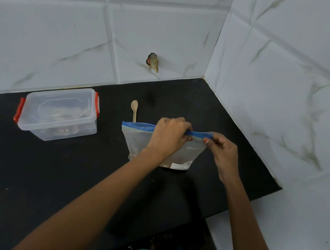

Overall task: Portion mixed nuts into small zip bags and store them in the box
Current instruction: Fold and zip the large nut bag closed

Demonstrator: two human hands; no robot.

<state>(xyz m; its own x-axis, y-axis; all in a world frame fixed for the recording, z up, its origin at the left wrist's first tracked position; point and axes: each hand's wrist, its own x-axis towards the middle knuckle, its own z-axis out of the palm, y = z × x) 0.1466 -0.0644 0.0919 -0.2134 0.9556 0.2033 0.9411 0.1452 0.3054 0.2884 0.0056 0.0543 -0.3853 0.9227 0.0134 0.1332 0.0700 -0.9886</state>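
Observation:
A clear zip bag (136, 140) with a blue zip strip stands upright on the black counter (74, 176). My left hand (169, 135) pinches the blue strip near its middle. My right hand (223, 150) pinches the strip's right end. The bag's contents are hidden behind my left wrist; something pale shows at its bottom. A clear plastic box (58, 114) with red clips and its lid on sits at the left. Small bags seem to lie inside it, blurred. A wooden spoon (134, 109) lies behind the bag.
White marbled tile walls close the counter at the back and the right. A small dark hole (152, 62) with debris marks the back wall. The counter's right end drops off at a step (275, 188).

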